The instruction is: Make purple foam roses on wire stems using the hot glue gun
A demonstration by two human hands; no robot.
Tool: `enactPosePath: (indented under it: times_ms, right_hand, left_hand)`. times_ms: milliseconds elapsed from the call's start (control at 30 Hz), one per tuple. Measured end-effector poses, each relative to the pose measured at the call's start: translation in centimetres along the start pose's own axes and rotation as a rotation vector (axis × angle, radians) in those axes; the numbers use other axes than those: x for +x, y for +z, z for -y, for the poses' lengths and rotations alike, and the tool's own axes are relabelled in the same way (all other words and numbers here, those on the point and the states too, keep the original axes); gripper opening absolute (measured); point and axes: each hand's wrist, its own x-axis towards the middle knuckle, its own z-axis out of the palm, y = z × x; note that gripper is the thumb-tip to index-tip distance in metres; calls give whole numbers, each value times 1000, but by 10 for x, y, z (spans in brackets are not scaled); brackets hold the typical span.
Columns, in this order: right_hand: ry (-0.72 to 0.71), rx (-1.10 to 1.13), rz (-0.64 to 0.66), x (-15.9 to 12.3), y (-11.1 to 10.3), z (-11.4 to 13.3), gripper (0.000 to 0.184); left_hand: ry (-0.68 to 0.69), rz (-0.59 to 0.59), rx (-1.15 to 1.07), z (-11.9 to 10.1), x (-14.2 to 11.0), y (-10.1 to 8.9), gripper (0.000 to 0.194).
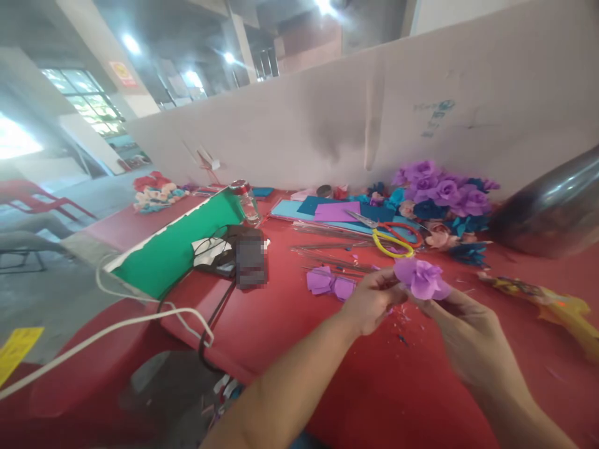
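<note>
Between my two hands, above the red table, is a purple paper flower (423, 279) with several curled petals. My left hand (372, 300) pinches it low on its left side, fingers pressed together. My right hand (468, 327) grips it from below and the right, thumb under the petals. Whatever stem it has is hidden by my fingers. Just left of my left hand lie cut purple paper petals (330, 284) on the table. Scissors (386, 236) with one yellow and one red handle lie beyond the flower.
A pile of purple, blue and pink paper flowers (442, 193) stands at the back right, near a dark rounded object (552, 209). Coloured paper sheets (337, 212), thin wires (327, 254), a glass jar (247, 204), a green panel (180, 249) and a white cable (135, 319) are around.
</note>
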Motion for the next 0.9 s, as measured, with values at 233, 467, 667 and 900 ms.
enactPosePath:
  times_ms: [233,467,667,900]
  right_hand:
    - [-89,-18,40,3,4,-4,28]
    - [-270,-105,119,9,8,1,13]
    - [-370,-208,114,4,10,10,11]
    - [-555,-327,54,-1,14,14,14]
  left_hand:
    - [-42,-46,-21,2,-4,3,32]
    - [-90,21,-87,-4,3,-1,39]
    - [-117,6,-110,-7,3,-3,31]
    - [-146,-29,-114,-10,2,-5,28]
